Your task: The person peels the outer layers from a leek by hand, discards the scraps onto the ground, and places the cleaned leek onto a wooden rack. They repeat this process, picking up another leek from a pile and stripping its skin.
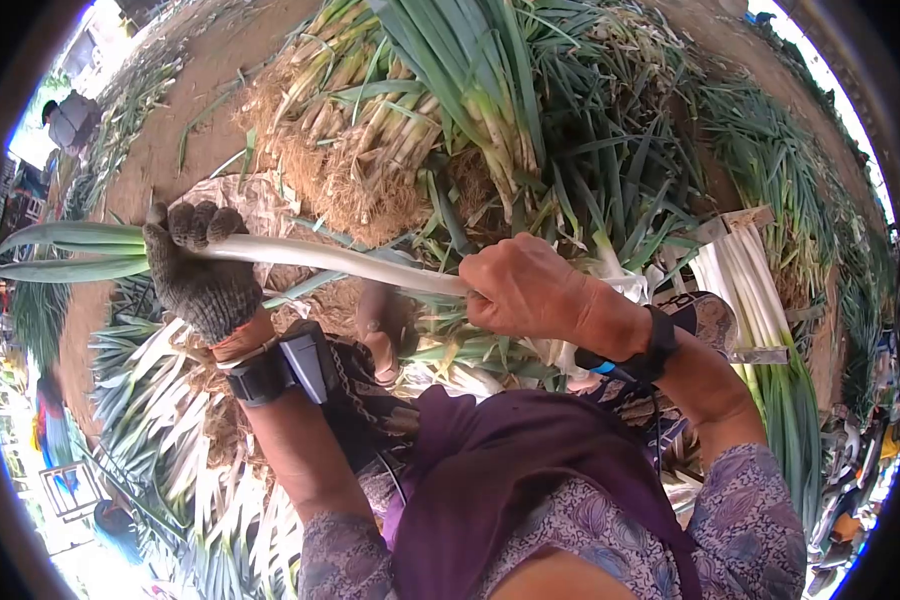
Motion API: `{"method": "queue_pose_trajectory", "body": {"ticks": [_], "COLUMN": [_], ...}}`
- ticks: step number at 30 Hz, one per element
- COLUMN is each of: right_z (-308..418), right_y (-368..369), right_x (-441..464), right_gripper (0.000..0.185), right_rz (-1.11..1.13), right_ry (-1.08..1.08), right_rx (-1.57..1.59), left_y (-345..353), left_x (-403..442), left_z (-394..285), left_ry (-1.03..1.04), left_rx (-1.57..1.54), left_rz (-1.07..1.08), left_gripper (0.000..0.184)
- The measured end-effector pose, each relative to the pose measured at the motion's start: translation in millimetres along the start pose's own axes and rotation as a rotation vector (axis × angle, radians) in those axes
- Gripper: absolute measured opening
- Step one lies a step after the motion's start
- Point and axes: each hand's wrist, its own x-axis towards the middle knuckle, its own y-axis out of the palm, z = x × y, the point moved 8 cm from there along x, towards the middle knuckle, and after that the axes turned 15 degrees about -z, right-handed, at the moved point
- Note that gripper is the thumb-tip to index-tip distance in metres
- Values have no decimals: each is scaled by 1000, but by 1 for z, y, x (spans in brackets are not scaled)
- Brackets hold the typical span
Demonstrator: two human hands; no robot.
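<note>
Leek (340, 261) is held kinda 9-to-3, leaves (85, 236) toward 9 o'clock, clamped by fingers of left hand (206, 280) and right hand (532, 288).

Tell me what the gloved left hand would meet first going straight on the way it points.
Past the long leek it holds, the left hand would probably meet the brown ground first; nothing clearly stands between, though depth is hard to judge in this single view.

Brn dirt grnd (155, 165), brt daylight (35, 135) beyond
</note>
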Motion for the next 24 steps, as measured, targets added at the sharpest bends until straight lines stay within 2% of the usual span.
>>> {"method": "queue_pose_trajectory", "body": {"ticks": [6,9,12,15,17,19,22,24], "right_z": [4,1,-11,-42,-68,-91,-136,-168], "right_y": [9,6,10,45,54,56,43,31], "right_x": [-2,-4,-9,-28,-40,-54,-72,-98], "right_gripper": [8,6,9,12,10,7,3,5], "right_rz": [31,-72,23,319,223,77,-354,-815], "right_ry": [-6,-37,161,603,901,1154,1391,1509], "right_rx": [-36,144,399,896,1102,1289,1522,1744], "left_y": [8,15,25,31,33,28,29,28], "left_x": [-2,-6,-9,-12,-12,-11,-11,-10], "left_z": [2,3,3,3,1,-1,-3,-4], "left_ry": [-73,-90,-179,-225,-232,-165,-121,-116], "left_rx": [-65,-90,-156,-187,-163,-117,-68,-67], "left_rz": [88,109,197,286,362,335,335,305], "left_gripper": [21,22,25,29,30,25,21,20]}}
